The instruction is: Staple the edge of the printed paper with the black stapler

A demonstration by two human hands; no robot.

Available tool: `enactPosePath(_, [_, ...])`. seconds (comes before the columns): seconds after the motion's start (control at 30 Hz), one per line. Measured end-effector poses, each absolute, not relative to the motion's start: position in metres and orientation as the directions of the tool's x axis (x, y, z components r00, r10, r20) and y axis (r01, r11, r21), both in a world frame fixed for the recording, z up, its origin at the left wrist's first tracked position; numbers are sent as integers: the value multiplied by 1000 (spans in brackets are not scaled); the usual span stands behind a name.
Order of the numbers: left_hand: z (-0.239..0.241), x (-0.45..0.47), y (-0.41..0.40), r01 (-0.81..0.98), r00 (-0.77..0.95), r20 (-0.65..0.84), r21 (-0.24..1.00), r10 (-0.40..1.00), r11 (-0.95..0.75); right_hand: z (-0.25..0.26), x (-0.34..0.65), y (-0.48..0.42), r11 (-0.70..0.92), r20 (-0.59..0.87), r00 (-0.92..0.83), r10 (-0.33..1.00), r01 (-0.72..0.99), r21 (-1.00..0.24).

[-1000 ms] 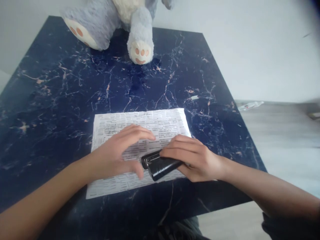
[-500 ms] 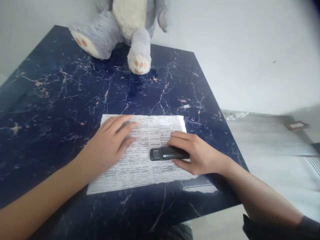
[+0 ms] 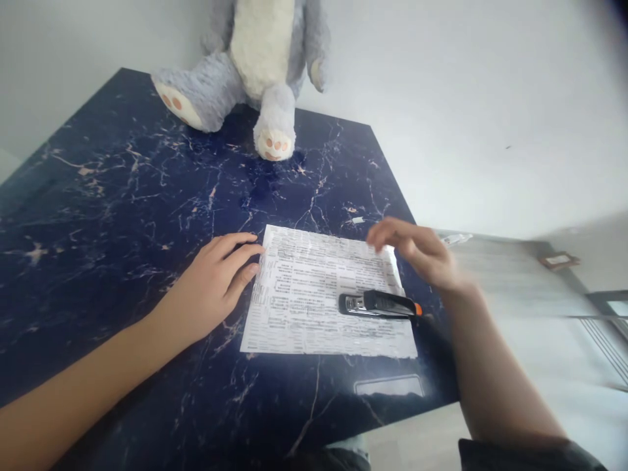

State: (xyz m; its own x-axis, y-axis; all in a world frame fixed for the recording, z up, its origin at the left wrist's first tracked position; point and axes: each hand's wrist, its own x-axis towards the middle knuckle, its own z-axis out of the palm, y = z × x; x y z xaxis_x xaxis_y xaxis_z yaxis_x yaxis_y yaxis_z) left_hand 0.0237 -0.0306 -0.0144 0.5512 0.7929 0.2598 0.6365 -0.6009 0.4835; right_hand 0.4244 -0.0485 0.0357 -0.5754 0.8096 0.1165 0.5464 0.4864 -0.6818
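Observation:
A printed sheet of paper [image 3: 304, 314] lies on the dark blue marbled table. On its right half rests a black stapler [image 3: 387, 303] with an orange tip at its right end, and no hand touches it. My left hand [image 3: 216, 281] lies at the paper's left edge, its fingers apart and the fingertips at the border of the sheet. Above the paper's upper right corner is my right hand [image 3: 412, 248], slightly blurred, fingers loosely bent and holding nothing.
A grey and cream plush toy [image 3: 267, 78] sits at the table's far edge. A small white piece [image 3: 358, 220] lies beyond the paper. Near the front edge there is a pale rectangular outline [image 3: 390, 385] on the table [image 3: 147, 216].
My right hand has let go of the stapler and risen up and right. The paper, with the stapler on it, has shifted right, partly out from under my left hand.

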Motion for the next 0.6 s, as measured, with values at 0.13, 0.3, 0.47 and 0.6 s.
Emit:
enactPosePath(0.13, [-8,25,-32,600,493,323,546,808,-585,2,412,-42,408,45,-416,908,856,-318])
enactPosePath(0.3, [8,27,-37,540,327,579,535,747,-650,-18,377,-33,482,-58,-493,868,865,-142])
enactPosePath(0.47, [22,20,-55,569,258,816,305,517,-764,-15,295,-2,645,-21,-650,759,757,-107])
enactPosePath(0.6, [23,2,-73,481,364,802,274,474,-833,-14,210,16,798,125,-791,599,602,-18])
